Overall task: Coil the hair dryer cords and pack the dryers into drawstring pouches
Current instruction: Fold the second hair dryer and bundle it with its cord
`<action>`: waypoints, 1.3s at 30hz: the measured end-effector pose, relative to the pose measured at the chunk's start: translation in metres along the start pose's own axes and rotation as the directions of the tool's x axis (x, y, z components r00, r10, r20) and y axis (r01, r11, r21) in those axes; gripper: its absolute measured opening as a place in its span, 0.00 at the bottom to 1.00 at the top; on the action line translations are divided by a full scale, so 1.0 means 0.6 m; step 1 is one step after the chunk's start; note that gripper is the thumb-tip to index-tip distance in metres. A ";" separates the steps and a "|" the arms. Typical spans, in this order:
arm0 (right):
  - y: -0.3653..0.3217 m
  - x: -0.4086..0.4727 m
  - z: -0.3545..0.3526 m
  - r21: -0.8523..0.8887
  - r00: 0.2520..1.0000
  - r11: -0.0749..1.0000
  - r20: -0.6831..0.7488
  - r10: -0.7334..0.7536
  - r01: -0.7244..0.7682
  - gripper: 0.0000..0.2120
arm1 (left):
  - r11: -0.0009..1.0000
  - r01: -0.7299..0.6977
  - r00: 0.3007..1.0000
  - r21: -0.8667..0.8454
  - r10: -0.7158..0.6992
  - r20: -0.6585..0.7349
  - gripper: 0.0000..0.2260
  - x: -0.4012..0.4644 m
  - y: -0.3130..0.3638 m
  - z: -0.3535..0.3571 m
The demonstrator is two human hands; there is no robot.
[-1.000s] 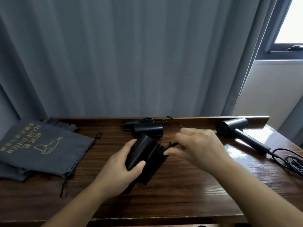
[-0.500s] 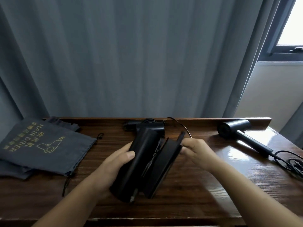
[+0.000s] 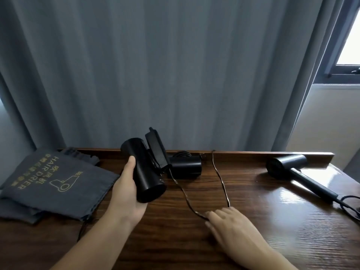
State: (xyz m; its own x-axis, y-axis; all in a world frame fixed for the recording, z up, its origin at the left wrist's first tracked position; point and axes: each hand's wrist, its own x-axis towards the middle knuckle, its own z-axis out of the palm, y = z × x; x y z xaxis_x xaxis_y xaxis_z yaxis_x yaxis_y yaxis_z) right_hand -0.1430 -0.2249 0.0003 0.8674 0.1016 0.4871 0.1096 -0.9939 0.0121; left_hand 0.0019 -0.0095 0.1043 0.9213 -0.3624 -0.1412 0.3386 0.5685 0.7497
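Note:
My left hand (image 3: 126, 193) grips the barrel of a black folding hair dryer (image 3: 144, 170), raised above the wooden table with its handle folded up at the back. Its thin cord (image 3: 185, 195) trails down across the table to my right hand (image 3: 229, 228), which lies low on the table with the cord running under its fingers. A second stretch of cord (image 3: 220, 178) runs from that hand up toward the table's back rail. Grey drawstring pouches (image 3: 58, 184) printed "HAIR DRIER" lie at the left.
A second black dryer (image 3: 186, 168) with a coiled cord lies at the back middle. A third dryer (image 3: 292, 170) lies at the right, its cord (image 3: 350, 207) heaped near the table's right edge. A grey curtain hangs behind the table (image 3: 253, 211).
My left hand has lifted the dryer up and back to the left. My right hand has dropped toward me onto the table, drawing the cord out from the dryer.

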 end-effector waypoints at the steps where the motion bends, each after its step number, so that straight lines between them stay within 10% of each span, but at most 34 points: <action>1: -0.014 -0.002 -0.004 0.007 1.000 1.000 -0.006 -0.018 0.018 0.09 | 0.999 -0.032 0.998 0.039 0.034 -0.047 0.18 0.007 -0.006 -0.004; 9: -0.085 0.005 -0.095 0.100 0.984 0.979 -0.001 -0.180 0.179 0.05 | 0.780 -0.271 0.952 0.564 0.305 0.035 0.32 0.010 -0.045 -0.018; 19: -0.038 0.079 -0.207 0.142 0.971 0.961 -0.060 -0.230 0.237 0.08 | 0.250 -0.473 0.881 0.845 0.131 0.455 0.22 -0.020 -0.046 -0.029; 24: 0.021 0.102 -0.200 0.152 0.966 0.984 -0.254 -0.053 0.094 0.13 | 0.313 -0.477 0.852 0.822 -0.065 0.519 0.20 -0.047 -0.046 -0.039; 39: 0.105 0.076 -0.068 0.332 0.964 0.916 -0.066 0.259 -0.223 0.21 | 0.800 -0.113 0.798 0.589 -0.281 0.533 0.22 -0.049 -0.030 -0.024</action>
State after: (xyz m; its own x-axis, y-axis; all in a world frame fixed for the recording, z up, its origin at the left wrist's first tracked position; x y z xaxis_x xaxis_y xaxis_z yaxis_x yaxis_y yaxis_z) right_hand -0.1162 -0.2844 0.0590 0.8321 -0.1621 0.5305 0.0680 -0.9193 -0.3876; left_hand -0.0283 0.0015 0.0860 0.5379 -0.8427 0.0218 0.0545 0.0605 0.9967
